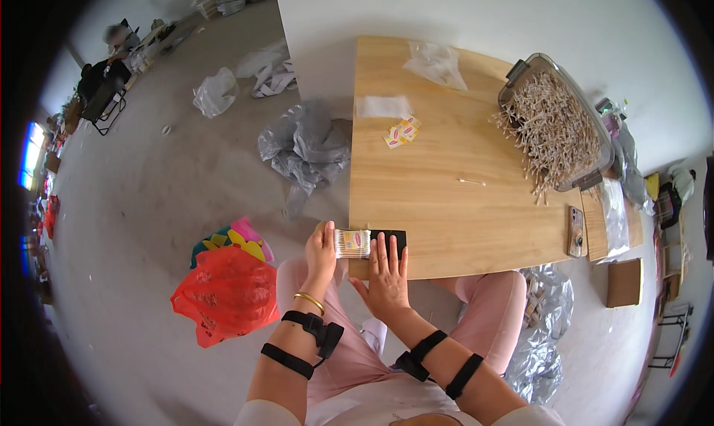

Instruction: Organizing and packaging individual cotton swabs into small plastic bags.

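At the near left edge of the wooden table (424, 195), my left hand (320, 253) grips a small clear pack of cotton swabs (352, 244) with a yellow and red label. My right hand (386, 279) lies with fingers stretched over a flat black piece (400, 241), against the pack's right end. Whether the pack slides into or only touches the black piece, I cannot tell. One loose cotton swab (471, 182) lies mid-table. Farther back are several small yellow labels (403, 131) beside a stack of clear sleeves (383, 106).
A grey plastic bin (605, 147) heaped with loose cotton swabs (550, 125) stands at the far right. Nearer are a phone (576, 233) and a cardboard box (624, 282). A crumpled clear bag (436, 63) lies at the back. On the floor left sit grey plastic (305, 147) and a red bag (230, 292).
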Available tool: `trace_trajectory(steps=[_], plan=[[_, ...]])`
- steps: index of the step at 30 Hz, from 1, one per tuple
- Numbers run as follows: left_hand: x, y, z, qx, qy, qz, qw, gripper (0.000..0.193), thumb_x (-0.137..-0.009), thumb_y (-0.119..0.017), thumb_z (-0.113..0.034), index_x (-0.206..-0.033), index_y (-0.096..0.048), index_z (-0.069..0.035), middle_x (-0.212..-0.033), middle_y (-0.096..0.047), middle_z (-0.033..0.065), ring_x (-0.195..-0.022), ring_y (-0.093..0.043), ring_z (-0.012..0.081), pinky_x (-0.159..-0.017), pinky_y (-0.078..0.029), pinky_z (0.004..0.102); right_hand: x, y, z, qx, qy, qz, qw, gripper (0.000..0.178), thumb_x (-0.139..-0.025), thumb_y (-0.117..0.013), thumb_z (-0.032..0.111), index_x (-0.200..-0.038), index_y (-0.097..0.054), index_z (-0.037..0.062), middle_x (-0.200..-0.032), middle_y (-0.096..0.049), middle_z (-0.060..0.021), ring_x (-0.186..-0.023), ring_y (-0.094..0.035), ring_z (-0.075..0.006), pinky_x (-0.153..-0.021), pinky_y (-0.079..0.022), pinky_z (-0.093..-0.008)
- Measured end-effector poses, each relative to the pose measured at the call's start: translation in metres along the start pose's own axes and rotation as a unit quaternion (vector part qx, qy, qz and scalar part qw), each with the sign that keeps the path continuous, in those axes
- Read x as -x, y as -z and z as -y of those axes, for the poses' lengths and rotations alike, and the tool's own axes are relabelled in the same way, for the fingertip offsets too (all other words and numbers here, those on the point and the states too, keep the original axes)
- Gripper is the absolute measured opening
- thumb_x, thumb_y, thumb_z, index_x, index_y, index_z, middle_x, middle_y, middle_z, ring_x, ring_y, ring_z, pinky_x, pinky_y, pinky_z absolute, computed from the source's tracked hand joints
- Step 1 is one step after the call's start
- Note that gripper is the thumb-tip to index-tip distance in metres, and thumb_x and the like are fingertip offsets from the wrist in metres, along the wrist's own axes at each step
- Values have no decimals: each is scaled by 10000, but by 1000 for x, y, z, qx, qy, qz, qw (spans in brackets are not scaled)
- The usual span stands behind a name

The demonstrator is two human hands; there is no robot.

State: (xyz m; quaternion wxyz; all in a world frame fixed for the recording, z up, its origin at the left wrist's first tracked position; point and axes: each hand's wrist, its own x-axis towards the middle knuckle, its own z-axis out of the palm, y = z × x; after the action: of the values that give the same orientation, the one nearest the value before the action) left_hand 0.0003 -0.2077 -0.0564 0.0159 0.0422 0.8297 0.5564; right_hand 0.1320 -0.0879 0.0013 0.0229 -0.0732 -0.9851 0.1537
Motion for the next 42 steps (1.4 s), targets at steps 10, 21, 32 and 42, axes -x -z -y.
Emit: trace_trajectory(steps=[10, 21, 32, 42], plan=[[30, 9, -18, 307, 287, -45, 906, 364, -976, -682, -429, -1084, -585, -95, -952, -661, 5, -803, -617, 118, -713, -502, 310, -23, 2, -24, -370, -99, -56, 922, 553, -885, -658, 69, -1416, -529, -15, -1349, -520, -206, -1164, -591, -324, -1003, -491, -415], [46, -7, -41, 404, 314, -47, 858, 318, -904, -805, -235, -1162, -672, -106, -1024, -696, -11, -868, -637, 76, -732, -501, 242, -59, -31, -18, -510, -222, 0, 831, 425, -894, -500, -28, -1295, -640, -43, -1079, -723, -148, -986, -650, -176, -918, -482, -275], [46, -13, -37, 430, 314, -61, 844, 341, -901, -811, -209, -1166, -650, -67, -992, -686, 12, -793, -645, 85, -696, -523, 247, -52, -15, -25, -428, -168, 40, 887, 427, -936, -475, -25, -1344, -591, -68, -1205, -688, -119, -1090, -681, -220, -956, -515, -291], [45, -7, -37, 447, 323, -40, 833, 297, -892, -824, -254, -1114, -651, -158, -888, -633, -70, -716, -551, 21, -628, -415, 160, -51, 23, -14, -542, -301, 147, 771, 367, -1028, -443, 9, -1366, -572, -51, -1217, -675, -124, -1033, -710, -208, -913, -595, -351]])
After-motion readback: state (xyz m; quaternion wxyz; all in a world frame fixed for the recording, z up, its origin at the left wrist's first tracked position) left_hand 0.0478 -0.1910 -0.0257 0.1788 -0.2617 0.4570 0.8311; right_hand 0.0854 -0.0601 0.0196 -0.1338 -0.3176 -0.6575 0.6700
